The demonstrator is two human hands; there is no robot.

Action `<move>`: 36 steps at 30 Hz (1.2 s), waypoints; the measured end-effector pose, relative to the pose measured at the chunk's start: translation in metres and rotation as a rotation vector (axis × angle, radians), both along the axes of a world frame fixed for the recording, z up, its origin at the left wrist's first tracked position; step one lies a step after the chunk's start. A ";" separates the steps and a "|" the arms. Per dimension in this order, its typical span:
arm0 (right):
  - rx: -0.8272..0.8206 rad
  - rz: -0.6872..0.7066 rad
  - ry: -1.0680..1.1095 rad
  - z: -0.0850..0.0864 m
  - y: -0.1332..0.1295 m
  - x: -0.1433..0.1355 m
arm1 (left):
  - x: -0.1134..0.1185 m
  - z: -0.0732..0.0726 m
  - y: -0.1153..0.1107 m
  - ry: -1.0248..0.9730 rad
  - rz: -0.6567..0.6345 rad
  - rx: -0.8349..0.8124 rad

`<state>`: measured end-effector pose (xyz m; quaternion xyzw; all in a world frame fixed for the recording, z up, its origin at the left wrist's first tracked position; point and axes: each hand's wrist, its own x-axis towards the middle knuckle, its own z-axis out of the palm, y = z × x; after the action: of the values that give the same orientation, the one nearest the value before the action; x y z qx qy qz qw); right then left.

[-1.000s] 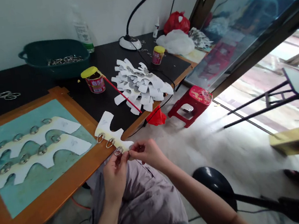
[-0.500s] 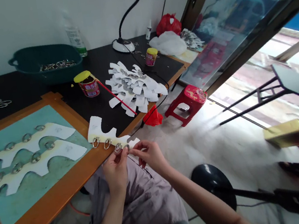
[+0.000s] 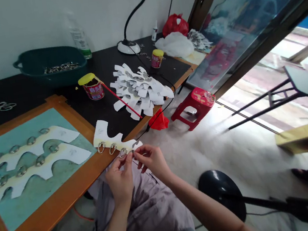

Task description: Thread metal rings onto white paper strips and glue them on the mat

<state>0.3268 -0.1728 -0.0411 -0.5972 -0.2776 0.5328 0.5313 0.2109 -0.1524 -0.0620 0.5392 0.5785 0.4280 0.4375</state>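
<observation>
A white cut-out strip (image 3: 103,132) with a wavy edge and a yellowish band reaches over the table's front edge. Along its near edge hang metal rings, including an oval ring (image 3: 112,148). My left hand (image 3: 120,177) pinches this edge beside the ring nearest the fingers. Close against it, my right hand (image 3: 154,162) has thumb and forefinger pressed together at the strip's right end. Whatever small part lies between the fingertips is mostly covered. Two similar strips, one a ringed white strip (image 3: 71,153), lie on the green mat (image 3: 65,116) to the left.
On the black table stand a dark green basin (image 3: 51,78) of metal rings, a yellow-rimmed tin (image 3: 94,90) with a red stick across it, and a pile of white cut-outs (image 3: 141,90). A lamp base (image 3: 128,47) is behind. A red stool (image 3: 194,106) stands on the floor at right.
The view has shifted slightly, so the table things sit a little further right. Both hands keep their pinch; the right fingertips have shifted slightly at the strip's end.
</observation>
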 end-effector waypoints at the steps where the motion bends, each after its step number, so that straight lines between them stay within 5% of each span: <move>1: -0.002 -0.008 -0.003 0.001 0.000 -0.001 | 0.000 0.000 0.000 -0.010 0.013 -0.010; 10: 0.058 0.018 -0.145 -0.008 -0.001 0.000 | 0.003 -0.005 0.000 -0.070 0.009 -0.037; 17: 0.040 0.090 -0.290 0.008 0.002 0.006 | 0.001 -0.007 0.004 -0.086 -0.056 -0.055; 31: -0.009 0.001 0.053 -0.009 -0.001 0.004 | 0.008 0.000 -0.002 0.015 0.033 0.002; 36: 0.026 -0.012 -0.102 -0.006 -0.001 0.001 | 0.007 -0.001 0.001 0.045 -0.016 0.006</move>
<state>0.3276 -0.1741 -0.0475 -0.6186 -0.3075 0.4947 0.5273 0.2177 -0.1516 -0.0629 0.5545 0.5826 0.4141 0.4262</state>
